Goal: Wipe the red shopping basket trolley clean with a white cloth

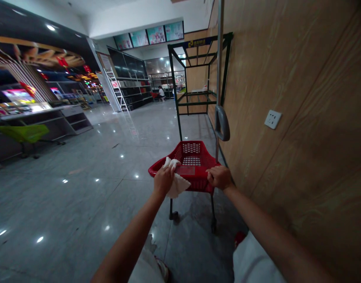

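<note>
A red plastic shopping cart (pixel 202 184) stands right in front of me, with a slotted basket and dark legs on casters. My left hand (pixel 164 179) is closed on a white cloth (pixel 178 186) at the left of the cart's near rim; the cloth hangs down over that rim. At the rim's right end my right hand (pixel 219 177) is curled closed around the edge, with its fingertips partly hidden. Just behind the right hand rises a metal pole with a grey loop handle (pixel 222 123).
A wood-panelled wall (pixel 271 70) with a socket (pixel 272 119) runs close on my right. Ahead stands a dark metal rack frame (pixel 196 103). A ladder (pixel 118 90) leans by shelves; a person (pixel 161 93) crouches far back. A green cart (pixel 24 133) is at left on the grey tiled floor (pixel 88 204).
</note>
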A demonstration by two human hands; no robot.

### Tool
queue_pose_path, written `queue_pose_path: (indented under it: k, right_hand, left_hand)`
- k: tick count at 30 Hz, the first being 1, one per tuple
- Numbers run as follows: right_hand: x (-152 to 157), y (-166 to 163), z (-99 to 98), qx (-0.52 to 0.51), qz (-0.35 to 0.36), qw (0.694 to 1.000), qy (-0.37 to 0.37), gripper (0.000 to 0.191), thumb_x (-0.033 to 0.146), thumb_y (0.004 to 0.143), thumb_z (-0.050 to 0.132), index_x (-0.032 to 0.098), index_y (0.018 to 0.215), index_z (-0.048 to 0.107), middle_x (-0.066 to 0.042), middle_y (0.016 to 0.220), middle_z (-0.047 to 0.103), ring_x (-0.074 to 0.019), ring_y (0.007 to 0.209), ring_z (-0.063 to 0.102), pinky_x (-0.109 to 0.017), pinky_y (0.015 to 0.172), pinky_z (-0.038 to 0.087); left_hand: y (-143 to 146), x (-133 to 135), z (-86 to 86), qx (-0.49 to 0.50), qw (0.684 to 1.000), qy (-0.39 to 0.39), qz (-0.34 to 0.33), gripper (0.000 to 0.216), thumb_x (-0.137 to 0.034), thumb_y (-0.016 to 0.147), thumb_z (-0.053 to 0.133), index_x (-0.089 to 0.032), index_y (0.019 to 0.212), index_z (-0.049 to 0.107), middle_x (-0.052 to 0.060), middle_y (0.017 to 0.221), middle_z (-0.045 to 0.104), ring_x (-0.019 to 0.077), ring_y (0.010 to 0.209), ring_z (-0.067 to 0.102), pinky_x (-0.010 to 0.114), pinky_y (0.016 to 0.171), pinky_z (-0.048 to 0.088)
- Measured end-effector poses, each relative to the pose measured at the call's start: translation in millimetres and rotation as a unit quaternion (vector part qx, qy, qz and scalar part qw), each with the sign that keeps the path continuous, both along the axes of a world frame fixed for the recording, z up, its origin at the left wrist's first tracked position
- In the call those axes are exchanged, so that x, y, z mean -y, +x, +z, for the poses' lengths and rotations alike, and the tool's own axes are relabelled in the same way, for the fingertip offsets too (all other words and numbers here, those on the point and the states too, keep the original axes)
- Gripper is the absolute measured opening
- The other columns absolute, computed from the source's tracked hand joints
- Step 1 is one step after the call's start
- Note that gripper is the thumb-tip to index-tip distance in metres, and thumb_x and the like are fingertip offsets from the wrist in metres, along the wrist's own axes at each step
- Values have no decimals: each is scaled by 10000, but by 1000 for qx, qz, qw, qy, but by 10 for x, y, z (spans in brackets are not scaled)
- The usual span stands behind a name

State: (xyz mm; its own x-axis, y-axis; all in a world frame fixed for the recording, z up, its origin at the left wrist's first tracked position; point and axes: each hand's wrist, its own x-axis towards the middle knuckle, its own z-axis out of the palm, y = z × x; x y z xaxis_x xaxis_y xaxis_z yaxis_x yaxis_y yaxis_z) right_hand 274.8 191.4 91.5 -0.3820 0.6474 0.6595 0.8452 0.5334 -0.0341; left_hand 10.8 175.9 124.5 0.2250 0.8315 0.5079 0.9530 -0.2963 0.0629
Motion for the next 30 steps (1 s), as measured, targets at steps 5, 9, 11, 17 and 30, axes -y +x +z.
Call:
queue_pose_path:
  k: [5, 9, 11, 17, 30]
  right_hand:
    - [-11, -87, 23, 5, -15, 1000, -7, 286, 232, 796, 450, 173, 667, 698, -51, 633, 653, -143, 609, 517, -268, 622, 299]
    - [-41, 89, 35, 14, 24, 999, -16, 341, 260, 855, 412, 183, 717, 715, -42, 660, 668, -136, 630, 530, -256, 637, 310]
    - [-54, 222, 19, 14, 35, 999, -7, 369, 267, 880, 385, 180, 747, 718, -48, 671, 672, -137, 636, 534, -256, 653, 321]
    - [-66, 448, -37, 32, 63, 997, -8, 383, 273, 907, 355, 174, 812, 712, -60, 715, 677, -144, 663, 545, -262, 690, 356]
    - [-198, 793, -50, -92, -92, 991, -23, 429, 269, 932, 251, 131, 1059, 636, -151, 1152, 622, -263, 1207, 474, -476, 1027, 322]
  left_hand:
    - [633, -34, -23, -30, 988, 27, -148, 321, -213, 914, 413, -217, 1189, 578, 74, 1311, 554, 213, 1220, 490, 402, 1038, 388]
    - [339, -124, 67, -48, 992, -19, -118, 293, -224, 912, 419, -195, 1118, 625, 87, 1165, 647, 213, 1106, 577, 354, 956, 453]
    - [-38, -149, 102, -57, 995, -55, -57, 271, -198, 898, 421, -171, 1013, 666, 104, 986, 700, 219, 977, 637, 350, 888, 488]
    - [-720, -204, 131, -41, 985, -89, -139, 303, -211, 881, 392, -202, 805, 685, 29, 823, 709, 137, 814, 649, 377, 1068, 351]
    - [486, 315, -172, 112, 992, -12, -56, 314, -329, 899, 407, -181, 738, 632, 72, 737, 646, 173, 769, 595, 294, 746, 474]
